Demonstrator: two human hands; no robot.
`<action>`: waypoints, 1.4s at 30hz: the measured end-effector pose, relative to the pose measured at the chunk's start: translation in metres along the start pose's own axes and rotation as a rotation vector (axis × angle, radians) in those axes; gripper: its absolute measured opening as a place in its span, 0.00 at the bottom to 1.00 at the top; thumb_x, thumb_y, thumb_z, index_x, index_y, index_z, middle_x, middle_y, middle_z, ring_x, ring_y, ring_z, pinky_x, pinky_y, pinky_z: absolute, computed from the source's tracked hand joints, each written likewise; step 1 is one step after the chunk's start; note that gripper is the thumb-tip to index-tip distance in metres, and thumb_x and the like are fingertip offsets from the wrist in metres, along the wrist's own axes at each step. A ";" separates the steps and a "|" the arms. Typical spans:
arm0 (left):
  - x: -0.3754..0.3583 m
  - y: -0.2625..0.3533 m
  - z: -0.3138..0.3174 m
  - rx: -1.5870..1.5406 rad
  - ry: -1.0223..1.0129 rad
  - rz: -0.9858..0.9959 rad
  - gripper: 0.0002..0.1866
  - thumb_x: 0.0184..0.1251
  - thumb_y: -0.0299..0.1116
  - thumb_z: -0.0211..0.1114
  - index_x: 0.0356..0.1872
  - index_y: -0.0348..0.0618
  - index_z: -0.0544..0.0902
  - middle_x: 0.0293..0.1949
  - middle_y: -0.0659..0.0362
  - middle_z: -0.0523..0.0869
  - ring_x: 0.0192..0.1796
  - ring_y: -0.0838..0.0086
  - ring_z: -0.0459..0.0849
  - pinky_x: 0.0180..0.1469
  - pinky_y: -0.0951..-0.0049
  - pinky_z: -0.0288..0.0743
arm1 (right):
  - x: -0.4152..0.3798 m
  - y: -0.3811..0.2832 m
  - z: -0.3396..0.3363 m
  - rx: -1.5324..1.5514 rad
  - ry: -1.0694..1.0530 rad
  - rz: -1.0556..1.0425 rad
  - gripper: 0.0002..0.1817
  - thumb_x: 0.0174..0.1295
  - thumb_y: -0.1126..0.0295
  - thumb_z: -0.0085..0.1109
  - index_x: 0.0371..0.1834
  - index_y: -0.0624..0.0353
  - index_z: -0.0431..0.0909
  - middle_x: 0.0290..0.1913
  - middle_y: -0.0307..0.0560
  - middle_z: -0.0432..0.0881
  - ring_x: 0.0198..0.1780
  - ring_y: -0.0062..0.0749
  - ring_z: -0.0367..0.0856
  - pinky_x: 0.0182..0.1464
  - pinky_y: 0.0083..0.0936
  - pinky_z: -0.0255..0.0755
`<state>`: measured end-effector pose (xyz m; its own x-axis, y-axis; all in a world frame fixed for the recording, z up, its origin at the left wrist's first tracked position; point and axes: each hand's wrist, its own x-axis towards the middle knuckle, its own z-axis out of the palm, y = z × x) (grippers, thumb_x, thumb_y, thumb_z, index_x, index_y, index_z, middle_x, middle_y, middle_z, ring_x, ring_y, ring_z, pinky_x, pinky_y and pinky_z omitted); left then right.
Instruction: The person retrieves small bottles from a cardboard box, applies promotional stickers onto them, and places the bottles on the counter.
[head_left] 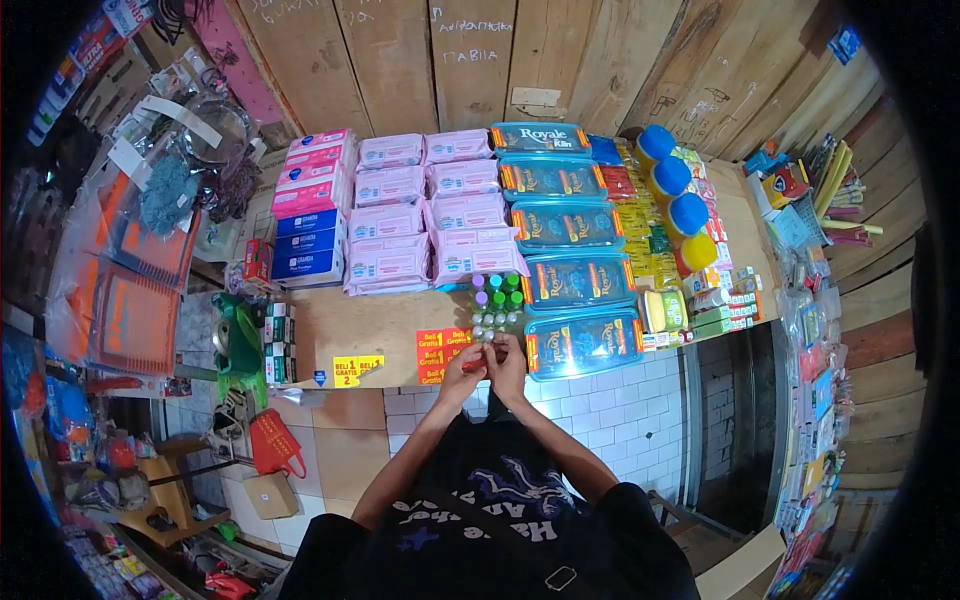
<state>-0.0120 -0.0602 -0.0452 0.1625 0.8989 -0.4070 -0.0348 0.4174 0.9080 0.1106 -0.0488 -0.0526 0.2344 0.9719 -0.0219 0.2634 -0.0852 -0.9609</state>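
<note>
My left hand (462,370) and my right hand (508,366) come together at the table's front edge, fingers closed in a pinch. A small red piece shows at my left fingers; what either hand holds is too small to make out. Right in front of my fingertips stands a cluster of small bottles (497,300) with green, purple, blue and pale caps. Red "Beli Gratis 1" promo cards (432,354) lie beside my left hand. To the right of my right hand is a blue Royale pack (585,345), the nearest in a column of such packs.
Pink wipe packs (388,264) are stacked behind the bottles, with blue and pink boxes (308,247) to their left. Yellow promo cards (358,371) lie at the table's (380,318) front left. Round blue-lidded tubs (688,214) and small boxes line the right side.
</note>
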 end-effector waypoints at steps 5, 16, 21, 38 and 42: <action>0.000 0.004 -0.001 -0.029 -0.031 0.005 0.30 0.66 0.18 0.60 0.69 0.47 0.71 0.59 0.53 0.77 0.57 0.73 0.78 0.58 0.74 0.74 | 0.002 0.001 0.002 0.031 0.011 0.029 0.09 0.66 0.75 0.60 0.47 0.66 0.75 0.36 0.49 0.84 0.36 0.31 0.84 0.40 0.28 0.78; 0.004 -0.007 -0.004 -0.048 -0.017 -0.011 0.28 0.64 0.21 0.64 0.67 0.42 0.73 0.57 0.52 0.80 0.60 0.69 0.77 0.60 0.71 0.73 | 0.004 0.010 0.007 0.023 0.052 0.023 0.11 0.67 0.74 0.60 0.48 0.67 0.76 0.39 0.50 0.85 0.37 0.30 0.84 0.41 0.27 0.77; 0.001 -0.006 -0.008 -0.055 -0.039 -0.012 0.27 0.65 0.22 0.65 0.67 0.42 0.73 0.58 0.53 0.79 0.58 0.71 0.77 0.57 0.72 0.74 | 0.002 0.001 0.005 0.037 0.055 0.048 0.12 0.66 0.74 0.61 0.50 0.66 0.75 0.38 0.48 0.84 0.37 0.29 0.83 0.40 0.26 0.76; -0.056 -0.020 -0.063 0.101 -0.631 -0.296 0.13 0.68 0.40 0.66 0.48 0.46 0.81 0.42 0.66 0.86 0.43 0.81 0.82 0.43 0.79 0.71 | -0.081 -0.009 -0.030 -0.079 -0.282 -0.110 0.12 0.65 0.67 0.66 0.32 0.62 0.73 0.19 0.38 0.75 0.20 0.14 0.71 0.22 0.22 0.64; -0.073 -0.050 -0.067 0.159 -0.705 -0.427 0.16 0.68 0.45 0.66 0.49 0.46 0.82 0.41 0.66 0.86 0.41 0.82 0.82 0.40 0.82 0.69 | -0.109 0.031 -0.038 -0.215 -0.372 -0.035 0.16 0.65 0.60 0.66 0.30 0.62 0.75 0.18 0.44 0.76 0.18 0.25 0.74 0.23 0.27 0.67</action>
<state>-0.0881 -0.1373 -0.0674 0.7101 0.3521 -0.6097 0.3006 0.6315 0.7148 0.1288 -0.1659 -0.0699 -0.1211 0.9845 -0.1267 0.4638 -0.0567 -0.8841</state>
